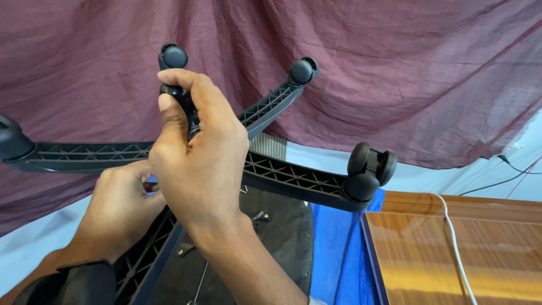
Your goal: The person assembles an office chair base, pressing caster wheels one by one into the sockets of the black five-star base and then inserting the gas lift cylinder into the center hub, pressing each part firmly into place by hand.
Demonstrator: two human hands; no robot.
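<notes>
Hands work on an upturned chair base [293, 178], a black plastic star with ribbed arms spreading left, right and far, raised in the middle of the view above the underside of a dark seat [276, 237]. The right hand [197, 164] is closed around the far-pointing arm just below its wheel [173, 56], thumb on the left side and fingers curled over the right. The left hand [121, 206] sits lower and nearer the hub, fingers bent in toward the centre; what they grip is hidden behind the right hand, so I cannot tell whether it has hold of anything. Other wheels show at the far right arm [304, 70], at the near right arm [370, 169] and at the left edge [11, 141]. The base looks stiff and fairly light but awkward and wide; the ribbed arms seem the surest grip, since the wheels would likely swivel and roll under the fingers. A maroon cloth [367, 68] hangs behind, with a wooden table [491, 248], a white cable [454, 243] and a blue sheet [339, 248] at the near right.
</notes>
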